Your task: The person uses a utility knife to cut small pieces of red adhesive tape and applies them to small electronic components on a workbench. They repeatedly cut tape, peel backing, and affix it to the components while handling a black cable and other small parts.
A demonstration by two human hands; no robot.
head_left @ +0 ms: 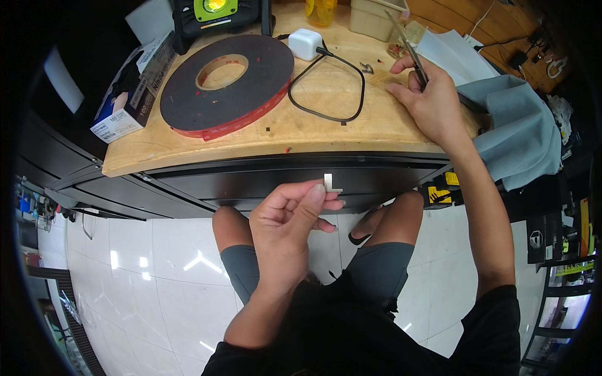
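One small L-shaped piece (pixel 328 184), pinched in the left hand (pixel 285 216) nearer the person than the tape roll (pixel 232 100), points its legs away and rightward; right of the roll, the right hand (pixel 434 97) grips a slim tool (pixel 406 45), long axis slanting away-left.

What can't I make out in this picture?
In the head view:
Pale L-shaped piece: its pinched part is covered by the left hand.
Long thin tool: part is hidden by the right hand.
Amber container: cut off by the upper edge.
Dark speck on the wooden bench: too small to identify.
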